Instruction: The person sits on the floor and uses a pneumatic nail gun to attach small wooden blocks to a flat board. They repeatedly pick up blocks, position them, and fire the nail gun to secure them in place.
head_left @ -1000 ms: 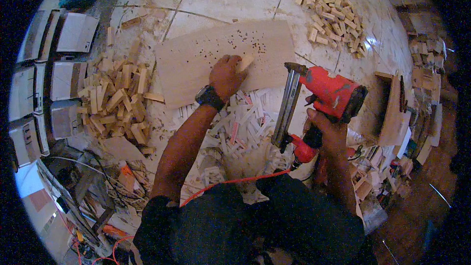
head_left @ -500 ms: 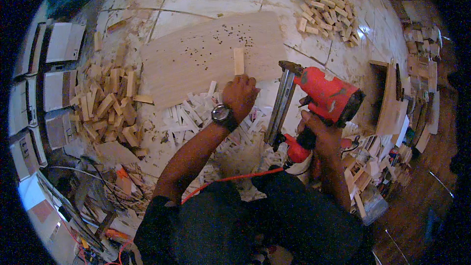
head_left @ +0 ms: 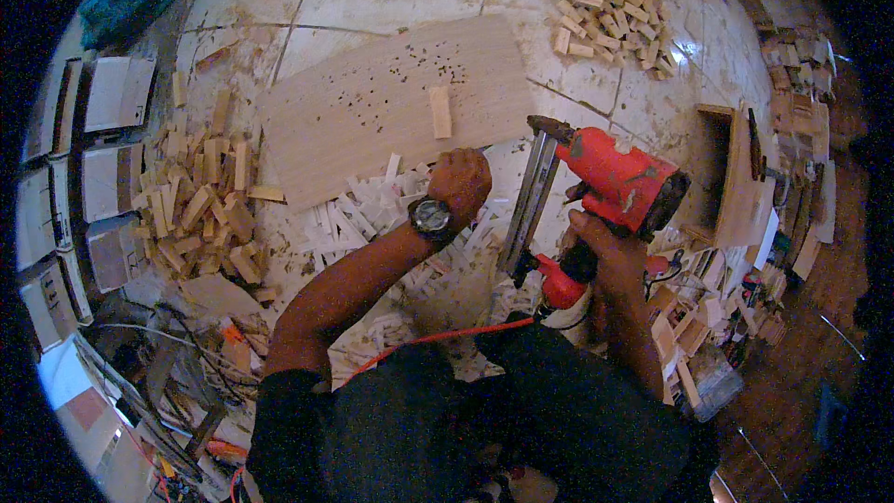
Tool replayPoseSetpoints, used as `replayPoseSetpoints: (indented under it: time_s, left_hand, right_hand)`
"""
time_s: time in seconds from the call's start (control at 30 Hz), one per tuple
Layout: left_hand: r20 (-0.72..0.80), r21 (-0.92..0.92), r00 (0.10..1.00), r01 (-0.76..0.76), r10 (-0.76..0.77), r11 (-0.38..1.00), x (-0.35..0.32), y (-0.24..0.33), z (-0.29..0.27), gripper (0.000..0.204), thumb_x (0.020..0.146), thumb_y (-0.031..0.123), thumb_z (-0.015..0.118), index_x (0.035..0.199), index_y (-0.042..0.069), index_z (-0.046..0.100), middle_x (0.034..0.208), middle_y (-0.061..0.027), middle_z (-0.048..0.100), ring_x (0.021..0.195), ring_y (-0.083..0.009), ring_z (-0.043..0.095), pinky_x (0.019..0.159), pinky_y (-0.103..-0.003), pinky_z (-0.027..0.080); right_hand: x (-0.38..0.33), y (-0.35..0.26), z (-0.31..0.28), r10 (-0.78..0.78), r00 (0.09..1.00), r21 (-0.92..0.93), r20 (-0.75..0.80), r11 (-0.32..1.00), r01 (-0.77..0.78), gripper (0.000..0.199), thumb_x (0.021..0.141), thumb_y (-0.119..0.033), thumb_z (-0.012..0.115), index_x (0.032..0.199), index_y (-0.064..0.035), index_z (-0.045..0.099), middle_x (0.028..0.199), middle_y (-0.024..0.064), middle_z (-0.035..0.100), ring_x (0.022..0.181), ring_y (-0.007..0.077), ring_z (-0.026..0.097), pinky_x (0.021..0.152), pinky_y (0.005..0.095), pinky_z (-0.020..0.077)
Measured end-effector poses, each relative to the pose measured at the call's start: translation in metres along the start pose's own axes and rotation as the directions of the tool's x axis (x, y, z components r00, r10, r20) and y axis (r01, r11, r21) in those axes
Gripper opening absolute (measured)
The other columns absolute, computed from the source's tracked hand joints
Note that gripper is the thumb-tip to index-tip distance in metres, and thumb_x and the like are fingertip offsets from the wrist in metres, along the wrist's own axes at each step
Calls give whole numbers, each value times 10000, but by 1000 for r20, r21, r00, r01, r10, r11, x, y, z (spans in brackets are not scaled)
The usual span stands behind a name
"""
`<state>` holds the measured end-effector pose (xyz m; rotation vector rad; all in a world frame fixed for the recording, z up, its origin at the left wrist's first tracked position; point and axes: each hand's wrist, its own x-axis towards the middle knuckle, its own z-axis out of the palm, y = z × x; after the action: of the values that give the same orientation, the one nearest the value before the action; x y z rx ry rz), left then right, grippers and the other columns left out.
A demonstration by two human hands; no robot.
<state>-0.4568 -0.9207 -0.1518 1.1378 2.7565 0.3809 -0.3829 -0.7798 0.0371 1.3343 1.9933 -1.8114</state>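
My right hand (head_left: pixel 603 244) is wrapped round the handle of a red and black pneumatic nail gun (head_left: pixel 619 182), its silver magazine slanting down on the left side. A wide wooden board (head_left: pixel 326 135) lies on the floor ahead of me, with many small dark bits scattered over it. On this board rests a small pale wood block (head_left: pixel 440 113), untouched by either hand. Just short of the block, at the board's near edge, my left hand (head_left: pixel 460 181) has its fingers curled closed. Whatever those fingers may hold is hidden. A watch sits on my left wrist.
Pale strips (head_left: pixel 349 222) lie heaped under my left hand. Wood blocks are piled at left (head_left: pixel 209 191) and far right (head_left: pixel 605 5). An orange hose (head_left: pixel 447 333) runs across near my legs. An open wooden box (head_left: pixel 736 177) and offcuts (head_left: pixel 694 331) lie to the right.
My left hand has drawn back slightly from the wood block, leaving a gap between them. The nail gun stays nearly where it was in my right hand. The whole view has shifted slightly.
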Motion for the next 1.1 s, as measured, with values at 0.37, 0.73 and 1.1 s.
replayPoseSetpoints:
  time_s: [0.37, 0.73, 1.1]
  left_hand:
    - [-55, -633, 963, 171, -264, 755, 16, -134, -36, 175, 873, 144, 522, 964, 17, 601, 863, -185, 624, 821, -354, 594, 746, -440, 460]
    - [-4, -742, 919, 261, -393, 617, 18, -141, -16, 233, 866, 222, 551, 926, 29, 666, 875, -180, 651, 797, -332, 621, 742, -401, 482]
    - [-20, -723, 935, 232, -354, 651, 22, -138, -20, 225, 854, 207, 546, 886, 17, 662, 848, -178, 644, 797, -334, 617, 741, -403, 480]
  right_hand:
    - [28, 1, 20, -136, 971, -31, 196, 989, 145, 367, 758, -39, 664, 1108, -26, 554, 966, 59, 648, 598, 101, 566, 514, 252, 474]
    - [56, -2, 86, -107, 965, -256, 241, 952, 169, 242, 773, -60, 669, 1009, -39, 617, 745, 24, 611, 575, 85, 544, 511, 259, 456]
    - [67, 14, 111, -173, 968, -341, 181, 912, 226, 246, 765, -64, 676, 994, -26, 597, 706, 22, 606, 544, 91, 551, 475, 261, 441]
